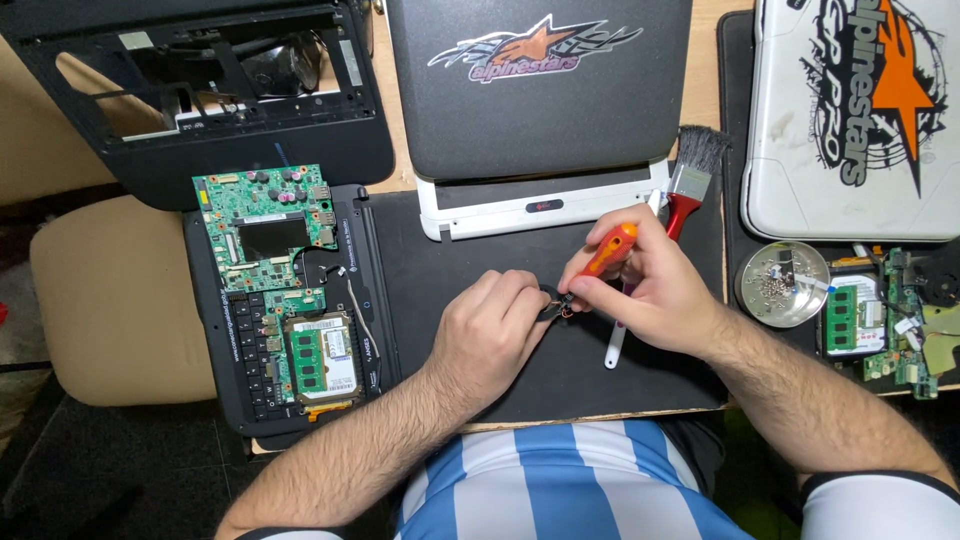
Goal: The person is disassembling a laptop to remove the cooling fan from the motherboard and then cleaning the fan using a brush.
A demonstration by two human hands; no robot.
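Screwdriver (610, 250), orange-handled, gripped in right hand (650, 290) fingers, tip on small black part (550, 305) pinched by left hand (490, 335) over black mat (440, 250); likely mid-unscrewing, needs steady turning.

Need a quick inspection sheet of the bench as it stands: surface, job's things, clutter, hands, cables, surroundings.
Surface: black mat on a wooden table.
Job's things: small black part pinched in left hand; orange screwdriver in right hand, tip at the part.
Clutter: red-handled brush, screw dish, white pry tool, green circuit board on a keyboard, small boards far right.
Hands: both closed, working together.
Cables: thin wire beside the circuit board.
Surroundings: black laptop shell, closed laptop, white case, beige chair.
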